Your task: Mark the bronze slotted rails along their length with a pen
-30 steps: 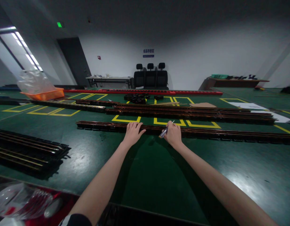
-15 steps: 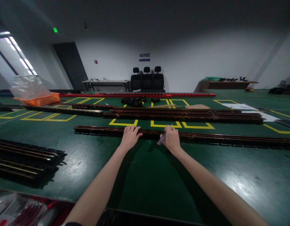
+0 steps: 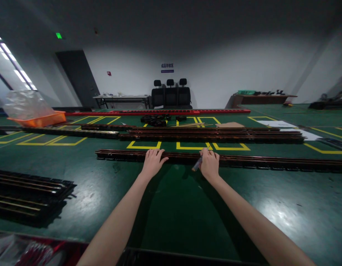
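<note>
A long dark rail with coppery strips along its top lies crosswise on the green table in front of me. My left hand is on the rail near its left end, its fingers bent over the top and the thumb along the near side. Further right, my right hand is closed around a slim tool with a see-through handle and a thin metal tip. That hand rests against the rail, and its fingers hide the middle of the tool. The tool's exact kind cannot be made out.
Beyond lies a bundle of similar rails, with black parts behind it. More rails sit at the near left. An orange tray holds clear plastic bags. White papers lie at the right.
The rail has slid to the right, its left end now closer to my left hand. My right hand has shifted right with the tool, while my left hand stays nearly in place.
</note>
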Action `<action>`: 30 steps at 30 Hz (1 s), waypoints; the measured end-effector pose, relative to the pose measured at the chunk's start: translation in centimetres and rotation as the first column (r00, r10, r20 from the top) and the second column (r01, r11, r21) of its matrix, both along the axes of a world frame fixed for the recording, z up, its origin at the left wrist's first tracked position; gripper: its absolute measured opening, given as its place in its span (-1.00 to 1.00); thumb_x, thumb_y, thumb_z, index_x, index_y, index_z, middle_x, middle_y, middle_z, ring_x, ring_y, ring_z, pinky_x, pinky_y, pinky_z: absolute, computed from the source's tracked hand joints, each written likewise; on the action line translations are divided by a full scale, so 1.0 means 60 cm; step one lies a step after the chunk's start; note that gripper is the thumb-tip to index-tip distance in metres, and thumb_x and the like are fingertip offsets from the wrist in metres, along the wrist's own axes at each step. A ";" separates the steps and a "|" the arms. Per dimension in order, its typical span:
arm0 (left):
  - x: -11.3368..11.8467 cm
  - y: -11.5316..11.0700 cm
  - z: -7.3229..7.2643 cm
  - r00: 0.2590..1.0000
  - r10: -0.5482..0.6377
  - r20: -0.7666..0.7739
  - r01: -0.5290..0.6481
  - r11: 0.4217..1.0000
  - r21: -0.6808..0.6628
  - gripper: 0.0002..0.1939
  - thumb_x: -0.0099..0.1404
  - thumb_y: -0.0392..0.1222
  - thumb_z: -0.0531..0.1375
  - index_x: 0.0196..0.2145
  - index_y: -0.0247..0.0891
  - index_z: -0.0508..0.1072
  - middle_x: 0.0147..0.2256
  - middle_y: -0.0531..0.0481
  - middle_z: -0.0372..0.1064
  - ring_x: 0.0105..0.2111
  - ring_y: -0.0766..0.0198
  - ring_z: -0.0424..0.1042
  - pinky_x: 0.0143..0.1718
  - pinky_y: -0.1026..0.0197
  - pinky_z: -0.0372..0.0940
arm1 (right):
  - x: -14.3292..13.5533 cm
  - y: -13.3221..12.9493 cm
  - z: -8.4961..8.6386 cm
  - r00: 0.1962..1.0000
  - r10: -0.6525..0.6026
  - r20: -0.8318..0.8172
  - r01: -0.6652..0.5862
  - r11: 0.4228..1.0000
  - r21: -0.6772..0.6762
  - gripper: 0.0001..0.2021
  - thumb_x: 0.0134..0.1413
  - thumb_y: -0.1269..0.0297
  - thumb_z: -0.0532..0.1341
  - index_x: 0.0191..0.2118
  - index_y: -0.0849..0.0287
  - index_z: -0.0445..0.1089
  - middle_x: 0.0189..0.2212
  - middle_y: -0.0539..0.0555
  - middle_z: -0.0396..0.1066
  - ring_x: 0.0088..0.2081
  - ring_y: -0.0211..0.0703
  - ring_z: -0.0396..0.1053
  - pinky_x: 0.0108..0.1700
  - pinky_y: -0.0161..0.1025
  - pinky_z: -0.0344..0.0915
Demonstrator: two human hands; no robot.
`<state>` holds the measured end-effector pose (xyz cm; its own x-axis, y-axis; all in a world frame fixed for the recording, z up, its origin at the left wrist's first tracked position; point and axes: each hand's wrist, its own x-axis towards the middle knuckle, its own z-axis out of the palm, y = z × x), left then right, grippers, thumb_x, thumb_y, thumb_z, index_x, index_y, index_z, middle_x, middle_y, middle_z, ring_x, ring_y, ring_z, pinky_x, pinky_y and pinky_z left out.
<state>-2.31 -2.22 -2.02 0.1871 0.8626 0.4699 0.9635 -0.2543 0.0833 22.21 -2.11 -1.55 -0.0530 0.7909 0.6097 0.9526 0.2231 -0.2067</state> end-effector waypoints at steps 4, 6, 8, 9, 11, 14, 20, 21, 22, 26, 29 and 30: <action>0.005 -0.003 0.005 1.000 -0.014 0.009 0.015 0.999 -0.050 -0.58 0.37 0.01 -0.02 0.08 -0.21 0.33 0.01 -0.18 0.36 0.06 0.02 0.28 0.15 -0.12 0.09 | 0.001 -0.002 0.002 0.999 0.003 -0.043 -0.004 1.000 -0.020 -0.75 -0.13 0.62 -0.02 -0.32 0.18 0.20 -0.33 0.22 0.45 -0.19 0.09 0.34 -0.09 -0.03 0.07; 0.008 -0.004 0.008 1.000 -0.010 0.011 0.011 0.997 -0.074 -0.58 0.37 0.00 -0.01 0.08 -0.22 0.33 0.01 -0.18 0.36 0.06 0.02 0.28 0.15 -0.12 0.09 | 0.002 -0.003 0.001 0.998 0.042 -0.038 -0.043 0.999 -0.031 -0.75 -0.14 0.62 -0.02 -0.33 0.17 0.19 -0.32 0.22 0.45 -0.18 0.07 0.34 -0.07 -0.04 0.08; 0.010 -0.005 0.010 1.000 -0.005 0.010 0.005 0.997 -0.083 -0.58 0.37 -0.01 -0.01 0.08 -0.23 0.34 0.01 -0.19 0.36 0.06 0.03 0.28 0.15 -0.11 0.09 | 0.002 -0.005 0.000 0.994 0.107 -0.010 -0.107 0.994 -0.032 -0.77 -0.14 0.60 0.02 -0.33 0.16 0.18 -0.31 0.21 0.44 -0.18 0.06 0.34 -0.04 -0.06 0.08; 0.011 -0.006 0.011 1.000 -0.002 0.008 0.002 0.997 -0.081 -0.59 0.37 -0.01 -0.01 0.07 -0.22 0.34 0.01 -0.19 0.36 0.06 0.02 0.28 0.15 -0.11 0.10 | 0.001 -0.006 0.000 0.989 0.145 0.004 -0.145 0.989 -0.028 -0.79 -0.12 0.57 0.04 -0.33 0.16 0.17 -0.31 0.20 0.43 -0.19 0.05 0.34 -0.03 -0.07 0.08; 0.013 -0.007 0.013 1.000 0.001 -0.001 -0.001 0.998 -0.068 -0.61 0.37 -0.03 0.00 0.06 -0.22 0.35 0.00 -0.18 0.37 0.05 0.02 0.29 0.14 -0.11 0.12 | -0.002 -0.006 0.000 0.977 0.211 0.027 -0.211 0.977 -0.015 -0.86 -0.06 0.49 0.06 -0.32 0.15 0.17 -0.30 0.19 0.42 -0.19 0.03 0.34 -0.02 -0.08 0.07; 0.016 -0.011 0.017 1.000 0.010 -0.021 -0.011 0.999 -0.053 -0.63 0.36 -0.05 0.03 0.04 -0.23 0.37 0.00 -0.18 0.38 0.04 0.02 0.31 0.12 -0.11 0.14 | -0.005 -0.003 -0.002 0.971 0.238 0.037 -0.238 0.971 -0.006 -0.96 0.05 0.35 0.06 -0.33 0.15 0.17 -0.32 0.18 0.41 -0.21 0.03 0.34 -0.02 -0.08 0.08; 0.020 -0.014 0.022 0.998 0.032 -0.053 -0.035 0.998 -0.048 -0.63 0.35 -0.06 0.05 0.02 -0.30 0.38 -0.03 -0.21 0.39 0.02 0.03 0.32 0.10 -0.07 0.16 | 0.000 0.009 -0.011 0.976 0.217 0.026 -0.217 0.976 -0.004 -0.91 0.00 0.33 0.10 -0.32 0.13 0.15 -0.36 0.15 0.41 -0.24 0.04 0.34 -0.06 -0.05 0.11; 0.019 -0.013 0.021 0.998 0.032 -0.052 -0.034 0.999 -0.042 -0.63 0.35 -0.06 0.05 0.02 -0.29 0.38 -0.04 -0.21 0.39 0.01 0.03 0.32 0.09 -0.06 0.16 | 0.000 0.010 -0.011 0.977 0.212 0.019 -0.212 0.977 -0.007 -0.89 -0.02 0.35 0.11 -0.33 0.13 0.14 -0.36 0.16 0.41 -0.23 0.04 0.34 -0.07 -0.05 0.11; 0.018 -0.012 0.020 0.998 0.030 -0.048 -0.032 0.999 -0.036 -0.64 0.35 -0.05 0.05 0.01 -0.27 0.38 -0.04 -0.20 0.39 0.01 0.03 0.32 0.08 -0.06 0.16 | -0.001 0.011 -0.011 0.978 0.207 0.007 -0.207 0.978 -0.011 -0.88 -0.04 0.35 0.11 -0.34 0.12 0.13 -0.36 0.16 0.41 -0.22 0.05 0.34 -0.07 -0.04 0.10; 0.012 -0.007 0.013 1.000 0.000 -0.012 -0.001 0.999 -0.041 -0.62 0.36 -0.02 0.03 0.03 -0.25 0.37 -0.02 -0.18 0.38 0.02 0.06 0.31 0.10 -0.04 0.14 | -0.004 0.011 -0.010 0.982 0.184 -0.043 -0.185 0.982 -0.028 -0.85 -0.07 0.35 0.12 -0.35 0.11 0.09 -0.35 0.16 0.43 -0.22 0.07 0.35 -0.05 -0.02 0.09; 0.009 -0.004 0.008 0.999 -0.047 0.006 0.047 0.998 -0.045 -0.59 0.37 -0.01 0.01 0.07 -0.24 0.34 0.00 -0.16 0.37 0.03 0.08 0.29 0.12 -0.03 0.12 | -0.003 0.011 -0.011 0.990 0.132 -0.056 -0.132 0.991 -0.003 -0.79 -0.14 0.43 0.12 -0.33 0.11 0.08 -0.35 0.16 0.44 -0.21 0.08 0.36 -0.05 -0.03 0.09; 0.008 -0.004 0.007 0.998 -0.056 0.008 0.056 0.998 -0.038 -0.59 0.38 -0.01 0.00 0.08 -0.24 0.33 0.01 -0.15 0.36 0.04 0.08 0.29 0.13 -0.03 0.11 | -0.002 0.012 -0.012 0.992 0.113 -0.059 -0.113 0.994 0.013 -0.77 -0.17 0.47 0.10 -0.32 0.12 0.09 -0.34 0.17 0.44 -0.21 0.08 0.36 -0.05 -0.04 0.09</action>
<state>-1.80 -2.46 -1.61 0.2327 0.8684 0.4378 0.9472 -0.3044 0.1003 22.10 -1.42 -2.26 -0.1048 0.7759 0.6221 0.9073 0.3308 -0.2597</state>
